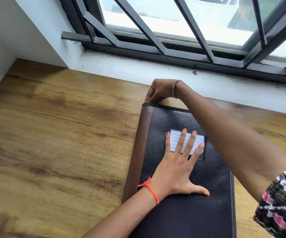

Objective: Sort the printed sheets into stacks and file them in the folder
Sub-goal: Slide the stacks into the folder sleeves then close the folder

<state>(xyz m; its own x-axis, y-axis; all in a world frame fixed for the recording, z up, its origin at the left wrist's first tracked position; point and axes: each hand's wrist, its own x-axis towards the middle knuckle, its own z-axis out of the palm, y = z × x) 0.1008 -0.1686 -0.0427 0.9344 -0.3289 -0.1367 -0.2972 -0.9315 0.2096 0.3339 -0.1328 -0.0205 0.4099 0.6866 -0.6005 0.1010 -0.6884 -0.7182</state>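
From my remote seat I see the folder (181, 212) lying closed on the wooden table (61, 134), filling the lower middle of the frame; its cover is black leather with a brown spine (142, 143) along its left side; the left hand (176, 169), a red thread (149, 188) tied at the wrist, lies flat on the cover, fingers straight and spread apart, thumb stretched to the right, the fingertips over a lined label card (174, 140) in a clear window; the right hand (159, 91), a beaded bracelet (174, 88) on its wrist, reaches across from a patterned sleeve (283, 203) at lower right to the folder's far left corner, fingers curled down onto that edge; whether they pinch anything there I cannot tell; a barred window (173, 23) runs across the top.
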